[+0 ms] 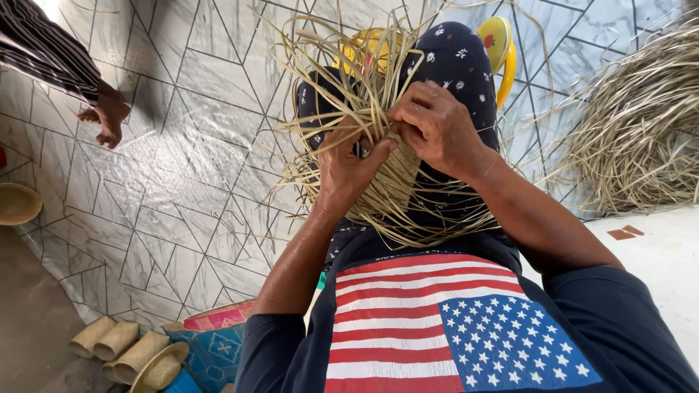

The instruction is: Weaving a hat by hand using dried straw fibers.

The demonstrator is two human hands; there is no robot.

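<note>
1. Over your lap, the half-woven straw piece (389,178) rests on the dark floral cloth (459,65) covering your knees.
2. Your left hand (348,169) has its grip closed on the woven edge; your right hand (437,127) pinches loose strands (342,80) tight at the top.
3. Risk: the free strands fan widely. A slackened pinch could loosen the weave.
4. The dry straw heap (641,124) lies well apart, to your right.

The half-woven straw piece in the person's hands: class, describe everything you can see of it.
The half-woven straw piece is pale tan, made of flat dried strips. Its middle is tightly plaited; loose ends fan out upward and sideways. It rests on the person's lap, over dark flowered cloth. The left hand and right hand both pinch strips at its top.
</note>
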